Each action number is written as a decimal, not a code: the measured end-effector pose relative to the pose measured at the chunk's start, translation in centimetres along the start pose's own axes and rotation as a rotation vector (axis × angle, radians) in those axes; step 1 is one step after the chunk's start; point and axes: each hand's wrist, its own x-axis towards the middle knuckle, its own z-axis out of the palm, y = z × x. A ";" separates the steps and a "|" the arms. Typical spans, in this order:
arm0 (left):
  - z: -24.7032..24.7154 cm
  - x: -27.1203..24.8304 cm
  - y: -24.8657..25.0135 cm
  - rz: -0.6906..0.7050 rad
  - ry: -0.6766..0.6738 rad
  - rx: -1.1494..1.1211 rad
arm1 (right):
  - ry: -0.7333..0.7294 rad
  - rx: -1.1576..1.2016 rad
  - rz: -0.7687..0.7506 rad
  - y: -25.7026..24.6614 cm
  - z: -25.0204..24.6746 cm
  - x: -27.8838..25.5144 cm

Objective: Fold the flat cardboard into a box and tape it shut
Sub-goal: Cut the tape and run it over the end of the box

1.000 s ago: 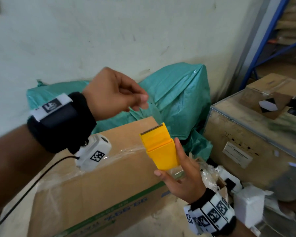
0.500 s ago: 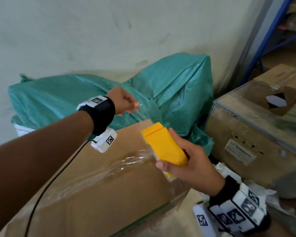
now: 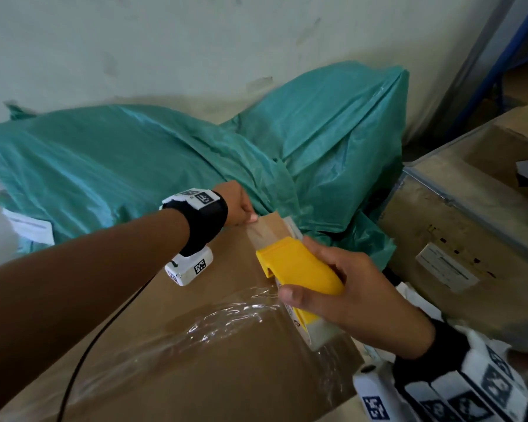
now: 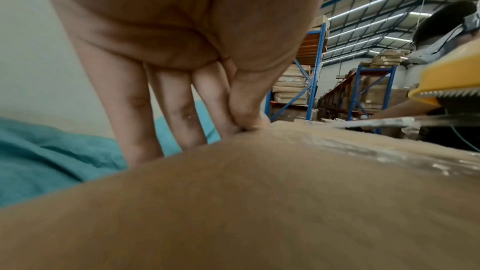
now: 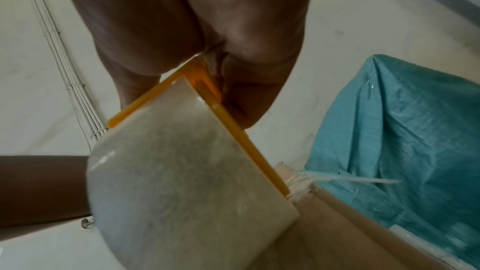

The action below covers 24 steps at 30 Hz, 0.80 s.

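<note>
The brown cardboard box (image 3: 195,354) lies in front of me with a wrinkled strip of clear tape (image 3: 226,318) across its top. My left hand (image 3: 241,208) is at the box's far edge. There its thumb (image 4: 246,122) pinches the tape end onto the cardboard while the fingers (image 4: 179,114) reach down behind the edge. My right hand (image 3: 348,293) grips a yellow tape dispenser (image 3: 302,269) just above the box top, near its right side. The tape roll (image 5: 182,182) sits under the yellow frame (image 5: 233,130), and tape runs from it to the left hand.
Green plastic sacks (image 3: 165,153) are heaped against the white wall behind the box. A plastic-wrapped crate (image 3: 454,239) stands at the right, with white packets (image 3: 415,300) at its foot. Blue shelving (image 4: 317,69) holds stacked cartons.
My left hand dropped from mid-air to the box's far edge with the tape end. The right hand tilted the dispenser over and brought it down close to the box top.
</note>
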 end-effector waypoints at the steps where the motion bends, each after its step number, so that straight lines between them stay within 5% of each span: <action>1: 0.0 0.2 -0.3 0.007 -0.018 0.005 | 0.003 -0.016 0.010 0.3 0.1 0.2; 10: 1.1 -0.4 0.6 -0.032 -0.077 0.237 | 0.027 0.076 0.052 -0.8 0.7 0.6; 13: 1.0 -1.8 1.3 0.107 -0.043 0.228 | 0.054 0.129 0.062 -0.7 1.2 0.6; 16: 1.4 -3.0 1.9 0.189 -0.183 0.320 | 0.063 0.219 0.086 -0.4 1.5 0.5; 24: 2.9 -4.0 3.4 0.127 -0.220 0.453 | 0.074 0.271 0.137 -1.2 2.0 -1.1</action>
